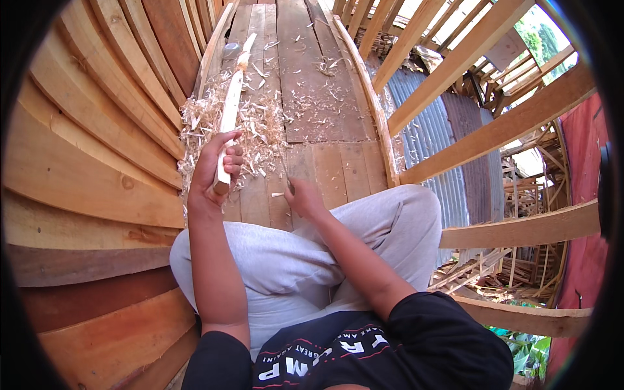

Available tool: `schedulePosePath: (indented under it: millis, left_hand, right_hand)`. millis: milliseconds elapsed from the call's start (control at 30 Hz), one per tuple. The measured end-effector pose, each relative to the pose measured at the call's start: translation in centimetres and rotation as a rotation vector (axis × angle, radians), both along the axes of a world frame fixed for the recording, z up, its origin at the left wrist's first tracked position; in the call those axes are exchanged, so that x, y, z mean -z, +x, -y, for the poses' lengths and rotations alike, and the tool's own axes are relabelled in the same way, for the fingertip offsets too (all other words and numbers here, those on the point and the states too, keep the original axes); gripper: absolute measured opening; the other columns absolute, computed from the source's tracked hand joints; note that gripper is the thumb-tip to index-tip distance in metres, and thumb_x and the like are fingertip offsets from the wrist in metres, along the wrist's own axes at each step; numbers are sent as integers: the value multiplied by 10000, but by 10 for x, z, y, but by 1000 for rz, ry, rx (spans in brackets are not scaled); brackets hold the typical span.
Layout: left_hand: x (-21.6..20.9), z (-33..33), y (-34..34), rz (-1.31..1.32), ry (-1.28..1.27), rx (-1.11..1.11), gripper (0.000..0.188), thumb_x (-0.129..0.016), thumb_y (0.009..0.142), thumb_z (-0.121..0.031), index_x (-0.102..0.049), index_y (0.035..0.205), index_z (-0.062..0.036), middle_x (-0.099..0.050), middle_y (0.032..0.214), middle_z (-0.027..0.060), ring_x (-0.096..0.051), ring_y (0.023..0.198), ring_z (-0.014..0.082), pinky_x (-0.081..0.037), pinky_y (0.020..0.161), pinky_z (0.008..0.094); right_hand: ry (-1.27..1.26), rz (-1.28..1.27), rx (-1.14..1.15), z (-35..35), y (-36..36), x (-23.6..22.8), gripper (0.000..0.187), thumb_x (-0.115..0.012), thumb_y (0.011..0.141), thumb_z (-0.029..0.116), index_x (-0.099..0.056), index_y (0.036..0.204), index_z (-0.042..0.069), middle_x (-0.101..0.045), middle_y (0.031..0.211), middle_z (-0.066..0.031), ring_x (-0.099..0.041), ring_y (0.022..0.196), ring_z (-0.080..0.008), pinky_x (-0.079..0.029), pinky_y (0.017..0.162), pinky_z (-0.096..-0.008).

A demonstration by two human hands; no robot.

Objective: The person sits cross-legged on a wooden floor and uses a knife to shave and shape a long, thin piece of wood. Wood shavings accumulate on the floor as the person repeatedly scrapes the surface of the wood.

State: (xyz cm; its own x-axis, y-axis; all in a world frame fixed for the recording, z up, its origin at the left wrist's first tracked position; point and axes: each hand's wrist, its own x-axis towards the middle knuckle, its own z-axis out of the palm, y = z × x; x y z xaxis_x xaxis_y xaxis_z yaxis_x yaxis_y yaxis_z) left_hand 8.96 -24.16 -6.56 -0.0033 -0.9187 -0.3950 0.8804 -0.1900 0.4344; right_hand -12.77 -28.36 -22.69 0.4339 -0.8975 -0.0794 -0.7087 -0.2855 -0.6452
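My left hand (218, 162) is wrapped round a pale wooden stick (231, 107). Its cut near end sticks out below my fist, while the far part runs up and away over the boards. Toward the far tip, the stick has a rough, darker notch with a whittled point beyond it. Lower and to the right, my right hand (304, 197) is closed on a knife (286, 172). Only a thin sliver of its blade shows, pointing away from me; the handle is hidden in my fingers. The blade is apart from the stick.
Curled wood shavings (260, 127) lie thick on the plank floor (331, 166), mostly at the left. A small clear rounded container (231, 51) stands at the far left. Stacked boards (97, 162) rise on my left. Slatted railing (500, 146) borders the right, with corrugated metal (429, 123) beyond.
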Motion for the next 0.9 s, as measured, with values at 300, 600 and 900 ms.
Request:
schedulePosePath:
  millis: [300,600,900]
  left_hand:
    - [-5,1,-5,-25,-45,-58,303,-548,963,-154,-450,1195,15,-436,676,-1,-437,470,32,-415,354,164]
    - [-10,5,-2,56,-143,-134,323,-538,973,-169,-439,1219,16,-414,658,-9,-416,452,26,-400,345,167]
    - [-3,8,2,-20,-256,-183,306,-550,967,-183,-477,1210,-12,-434,651,-6,-424,444,36,-373,342,173]
  right_hand:
    - [-303,50,627,108,-23,35,245,-572,880,190,-640,952,-34,-669,826,-259,-666,819,-412,-510,763,-491]
    - [29,-104,139,126,4,41,198,-640,819,105,-657,924,-62,-659,950,-293,-643,964,-409,-505,826,-456]
    - [-80,-283,61,193,-41,-56,239,-525,846,35,-591,1066,-29,-636,1011,-294,-606,988,-444,-473,859,-494]
